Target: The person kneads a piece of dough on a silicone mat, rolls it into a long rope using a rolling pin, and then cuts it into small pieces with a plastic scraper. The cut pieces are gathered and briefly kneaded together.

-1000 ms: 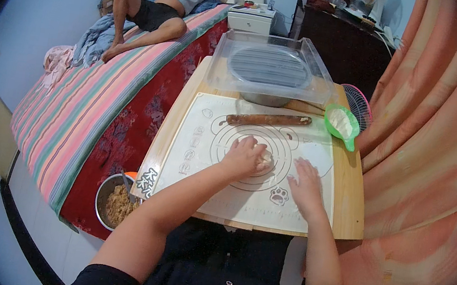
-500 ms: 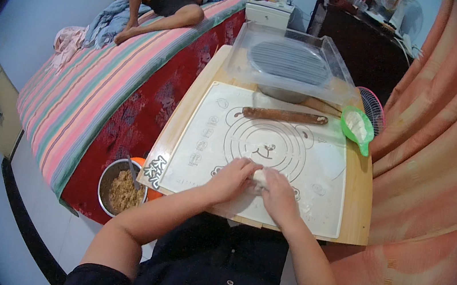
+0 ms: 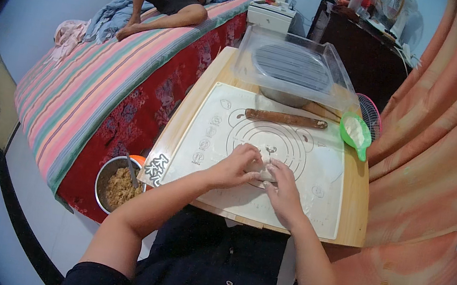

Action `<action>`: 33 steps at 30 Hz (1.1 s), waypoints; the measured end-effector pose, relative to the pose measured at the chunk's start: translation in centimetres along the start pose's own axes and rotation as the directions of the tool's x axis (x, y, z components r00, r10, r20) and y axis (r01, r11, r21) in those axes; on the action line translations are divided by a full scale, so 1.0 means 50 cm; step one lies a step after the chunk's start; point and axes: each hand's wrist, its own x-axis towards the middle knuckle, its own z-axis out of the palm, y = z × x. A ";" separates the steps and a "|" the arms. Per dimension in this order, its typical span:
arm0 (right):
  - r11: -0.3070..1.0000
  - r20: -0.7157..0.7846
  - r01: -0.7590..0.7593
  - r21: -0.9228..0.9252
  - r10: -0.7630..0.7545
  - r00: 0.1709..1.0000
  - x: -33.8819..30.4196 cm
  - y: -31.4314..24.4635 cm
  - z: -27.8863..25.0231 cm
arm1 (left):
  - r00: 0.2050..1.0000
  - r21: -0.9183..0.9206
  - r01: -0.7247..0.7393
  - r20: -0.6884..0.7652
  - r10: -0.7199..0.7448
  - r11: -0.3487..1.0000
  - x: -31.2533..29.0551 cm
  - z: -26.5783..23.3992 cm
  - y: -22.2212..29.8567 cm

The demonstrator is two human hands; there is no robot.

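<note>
A small lump of white dough [image 3: 265, 174] lies low on the white baking mat [image 3: 199, 188], over the printed rings. My left hand [image 3: 236, 168] curls round its left side, thumb toward me. From the other side my right hand [image 3: 284, 195] presses on it, with its fingertips close to those of the left. The fingers cover part of the dough. Beyond both hands a wooden rolling pin [image 3: 286, 119] rests crosswise on the mat, touched by neither hand.
At the board's [image 3: 354, 217] far right sits a green scoop [image 3: 361, 151] of flour. A clear plastic bin [image 3: 332, 58] stands behind, above a metal bowl [image 3: 283, 97]. Left and lower is a bowl of filling [image 3: 121, 189]. A person [image 3: 186, 4] lies on the striped bed [image 3: 104, 74].
Both hands have slid slightly away from me with the dough. Their fingers have spread a little from a tight press, so more of the dough shows between them.
</note>
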 end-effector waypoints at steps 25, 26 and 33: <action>0.972 -0.188 0.020 -0.233 -0.065 0.980 0.041 0.012 0.046 | 0.992 0.176 0.121 -0.045 -0.115 0.977 0.016 0.018 0.022; 0.959 -0.147 0.056 -0.279 -0.101 0.984 0.041 0.019 0.042 | 0.994 0.261 0.107 -0.024 -0.105 0.959 0.019 0.024 0.016; 0.905 0.091 -0.425 -0.024 0.425 0.901 0.128 0.005 -0.021 | 0.967 0.260 0.255 -0.093 -0.238 0.931 0.052 0.012 0.006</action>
